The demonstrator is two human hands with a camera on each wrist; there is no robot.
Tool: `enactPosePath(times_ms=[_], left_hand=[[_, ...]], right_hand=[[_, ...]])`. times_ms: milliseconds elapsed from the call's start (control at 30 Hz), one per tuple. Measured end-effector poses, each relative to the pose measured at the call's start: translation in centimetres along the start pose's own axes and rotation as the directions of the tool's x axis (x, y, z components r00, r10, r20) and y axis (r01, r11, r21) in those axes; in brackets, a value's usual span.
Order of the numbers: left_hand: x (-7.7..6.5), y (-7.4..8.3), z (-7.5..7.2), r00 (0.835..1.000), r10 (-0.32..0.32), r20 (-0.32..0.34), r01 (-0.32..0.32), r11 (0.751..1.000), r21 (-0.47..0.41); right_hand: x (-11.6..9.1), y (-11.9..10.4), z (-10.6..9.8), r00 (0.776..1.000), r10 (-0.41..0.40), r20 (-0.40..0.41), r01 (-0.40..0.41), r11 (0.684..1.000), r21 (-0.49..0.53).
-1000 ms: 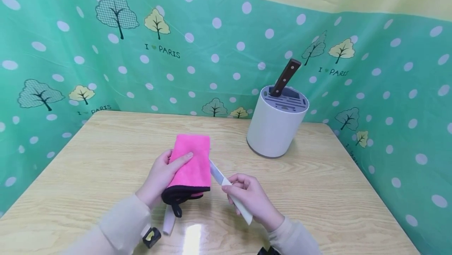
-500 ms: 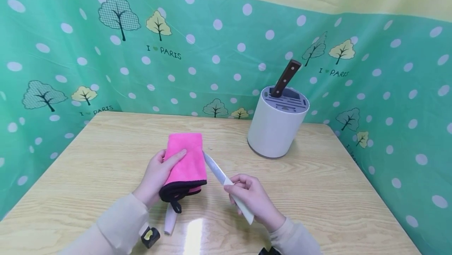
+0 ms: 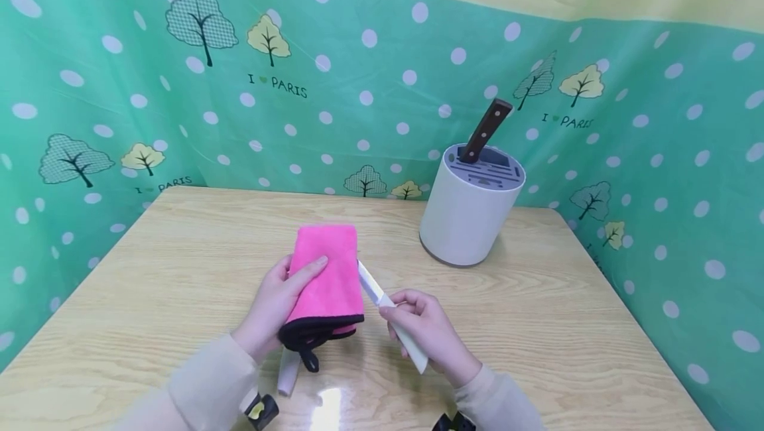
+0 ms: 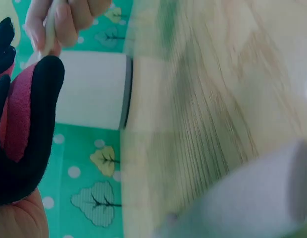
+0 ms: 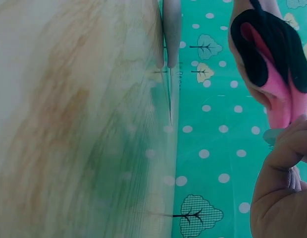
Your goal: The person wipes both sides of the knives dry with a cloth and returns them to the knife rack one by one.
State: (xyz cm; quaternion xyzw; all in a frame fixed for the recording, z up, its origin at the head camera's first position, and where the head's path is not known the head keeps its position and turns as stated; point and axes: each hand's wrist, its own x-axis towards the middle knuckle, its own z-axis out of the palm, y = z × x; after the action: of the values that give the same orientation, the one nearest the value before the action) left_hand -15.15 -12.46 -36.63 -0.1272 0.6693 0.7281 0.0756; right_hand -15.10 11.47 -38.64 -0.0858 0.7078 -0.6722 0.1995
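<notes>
My left hand (image 3: 274,302) holds a folded pink cloth (image 3: 328,278) with black edging and a black loop, thumb on top. My right hand (image 3: 432,335) grips a knife by its white handle (image 3: 413,349). The blade (image 3: 370,283) points up and left, and its far end is hidden behind the cloth's right edge. Whether the cloth wraps the blade I cannot tell. A second pale-handled knife (image 3: 289,372) lies on the table below the cloth; its thin blade (image 5: 169,94) shows in the right wrist view. The left wrist view shows the cloth's folded edge (image 4: 44,109) close up.
At the back right stands a white round knife block (image 3: 468,212) with a dark-brown-handled knife (image 3: 486,131) in it. The wooden table (image 3: 197,245) ends at a green dotted curtain (image 3: 334,119). Wrist cameras (image 3: 262,411) hang near the front.
The cloth in my left hand shifts left, uncovering more blade, then comes back right and covers more of it. My right hand with the knife stays nearly in place.
</notes>
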Motion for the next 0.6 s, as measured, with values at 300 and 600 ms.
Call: enactPosePath(times_ms=[300, 600], left_hand=[[-1.1, 0.0, 1.4, 0.998, 0.011, 0.06, -0.01, 1.0, -0.011], [-1.5, -0.3, 2.0, 0.995, -0.007, 0.095, 0.007, 1.0, 0.006]], right_hand=[[0.0, -0.3, 0.2, 1.0, -0.009, 0.0, 0.009, 1.0, 0.01], [0.1, -0.1, 0.1, 1.0, -0.022, 0.011, 0.022, 1.0, 0.005]])
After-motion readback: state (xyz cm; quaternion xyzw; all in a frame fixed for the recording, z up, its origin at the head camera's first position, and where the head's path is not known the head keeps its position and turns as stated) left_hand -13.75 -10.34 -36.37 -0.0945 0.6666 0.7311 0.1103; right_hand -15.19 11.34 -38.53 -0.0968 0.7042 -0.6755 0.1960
